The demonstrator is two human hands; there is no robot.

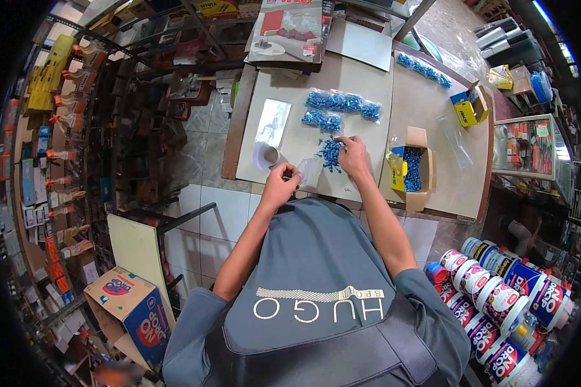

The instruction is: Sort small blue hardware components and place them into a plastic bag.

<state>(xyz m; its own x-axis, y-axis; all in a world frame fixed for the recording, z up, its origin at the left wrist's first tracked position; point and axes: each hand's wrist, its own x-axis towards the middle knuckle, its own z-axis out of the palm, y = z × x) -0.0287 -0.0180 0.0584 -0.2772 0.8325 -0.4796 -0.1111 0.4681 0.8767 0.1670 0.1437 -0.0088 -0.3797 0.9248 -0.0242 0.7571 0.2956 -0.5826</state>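
Note:
A loose pile of small blue wall plugs (330,155) lies on the table in front of me. My right hand (353,156) is at the pile's right side, its fingertips closed together on plugs, though exactly how many is hidden. To the pile's left, my left hand (282,184) pinches what looks like a clear plastic bag (307,170), faint against the tabletop. Beyond the pile lie several filled clear bags of blue plugs (334,100). A roll of tape (265,155) rests just past my left hand. On the right stands an open yellow and blue box (414,169) full of plugs.
The pale table (368,187) carries a second open box (469,106), a row of filled bags (424,69) and a large carton (285,32) at the back. Paint buckets (500,303) are stacked at lower right. A cardboard box (128,316) stands at lower left by crowded shelves (64,155).

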